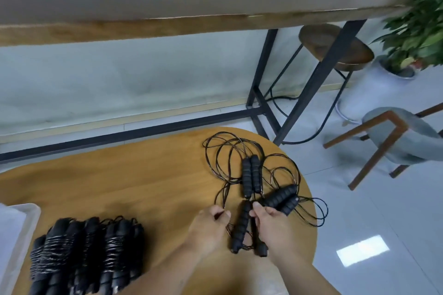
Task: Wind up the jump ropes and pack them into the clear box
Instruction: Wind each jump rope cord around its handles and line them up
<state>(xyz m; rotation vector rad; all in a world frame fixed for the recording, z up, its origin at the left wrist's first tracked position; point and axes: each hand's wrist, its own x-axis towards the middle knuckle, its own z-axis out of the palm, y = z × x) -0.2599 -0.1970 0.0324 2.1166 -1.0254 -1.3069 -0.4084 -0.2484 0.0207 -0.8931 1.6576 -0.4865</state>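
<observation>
Wound black foam-handled jump ropes [88, 256] are being kept in a pile on round wooden table [134, 175], just beside clear plastic box [21, 227] at left edge. Thin black cord [221, 195] is being pinched by left hand [208, 227]. Two black foam handles [242, 225] are being gripped w/ curled fingers by right hand [271, 225]; loose ropes [254, 175] are lying just beyond.

In front of me, across the lower half of the frame, sits a round wooden table [134, 175]. At lower left a pile of wound jump ropes [88, 256] lies on it (black handles bound in cord), with the clear box [19, 242] at the far left edge. Right of centre, loose ropes [254, 175] sprawl in tangled loops, their handles lying in pairs.
</observation>
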